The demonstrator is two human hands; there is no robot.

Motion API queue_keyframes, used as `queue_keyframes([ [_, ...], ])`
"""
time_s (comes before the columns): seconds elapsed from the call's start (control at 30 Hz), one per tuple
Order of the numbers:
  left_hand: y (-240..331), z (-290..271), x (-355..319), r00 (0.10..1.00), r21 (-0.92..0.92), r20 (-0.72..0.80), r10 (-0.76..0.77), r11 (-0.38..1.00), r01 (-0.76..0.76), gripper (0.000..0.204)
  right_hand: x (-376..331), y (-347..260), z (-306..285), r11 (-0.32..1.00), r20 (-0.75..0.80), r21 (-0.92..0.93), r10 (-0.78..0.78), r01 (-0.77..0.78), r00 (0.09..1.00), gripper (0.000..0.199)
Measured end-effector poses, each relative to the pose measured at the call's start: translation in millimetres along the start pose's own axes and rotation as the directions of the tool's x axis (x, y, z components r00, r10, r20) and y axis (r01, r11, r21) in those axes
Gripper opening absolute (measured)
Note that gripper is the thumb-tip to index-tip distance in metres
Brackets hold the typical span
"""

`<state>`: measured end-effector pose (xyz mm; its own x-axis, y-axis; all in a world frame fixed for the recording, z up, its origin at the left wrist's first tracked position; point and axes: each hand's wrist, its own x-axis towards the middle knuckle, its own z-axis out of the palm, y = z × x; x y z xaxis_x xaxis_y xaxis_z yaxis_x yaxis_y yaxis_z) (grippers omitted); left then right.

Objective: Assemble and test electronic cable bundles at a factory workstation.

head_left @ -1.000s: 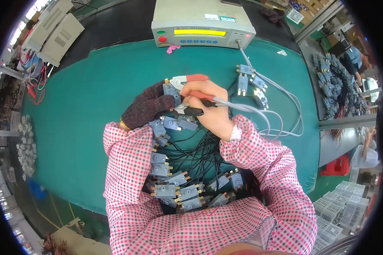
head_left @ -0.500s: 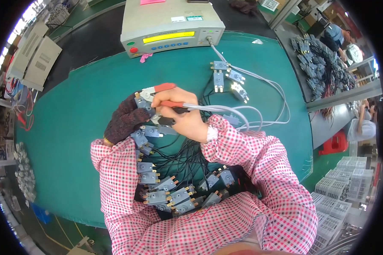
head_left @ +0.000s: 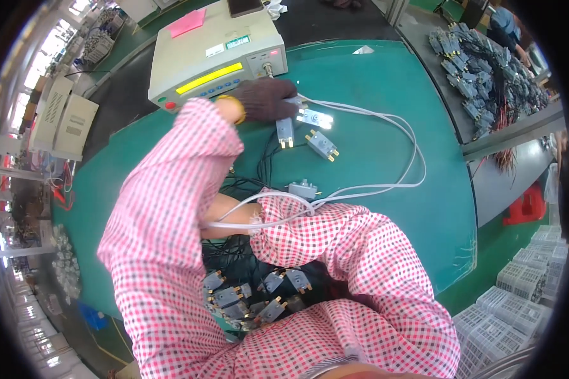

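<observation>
My left hand (head_left: pixel 265 100), in a dark knitted glove, is at the front of the bench tester, its fingers curled over a grey plastic block with metal prongs (head_left: pixel 292 103). Most of that block is covered by the glove. Beside the fingers lie more pronged grey blocks (head_left: pixel 322 146), including one with bright glare (head_left: pixel 315 118). Only the wrist of my right arm (head_left: pixel 231 211) shows; my left sleeve hides the right hand and its fingers. Grey cables (head_left: pixel 269 223) run over the right wrist and under the left sleeve.
The bench tester (head_left: pixel 218 54) with a yellow display stands on the green mat (head_left: pixel 373 82). Black wires and several grey blocks (head_left: pixel 231 295) lie by my lap. A heap of similar blocks (head_left: pixel 480 79) covers the bench at right. White crates (head_left: pixel 493 316) stack below.
My left hand has moved away from the right hand, up to the blocks near the tester. The red-handled clip the right hand held is now hidden. The view has turned slightly.
</observation>
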<state>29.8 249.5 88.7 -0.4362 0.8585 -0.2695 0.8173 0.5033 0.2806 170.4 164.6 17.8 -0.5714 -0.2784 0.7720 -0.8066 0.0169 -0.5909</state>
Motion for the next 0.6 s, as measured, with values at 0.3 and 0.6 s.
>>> queue_keyframes([
  [0.3,-35,-25,-36,0.991,-0.278,0.038,-0.128,0.951,0.133,0.044,-2,-6,-24,0.99,0.133,0.095,0.09,-0.104,0.987,0.03],
  [0.6,-111,18,-156,1.0,-0.938,0.013,-0.027,0.347,0.022,0.031,24,-19,-54,0.756,-0.156,0.565,0.491,-0.33,0.857,0.013],
])
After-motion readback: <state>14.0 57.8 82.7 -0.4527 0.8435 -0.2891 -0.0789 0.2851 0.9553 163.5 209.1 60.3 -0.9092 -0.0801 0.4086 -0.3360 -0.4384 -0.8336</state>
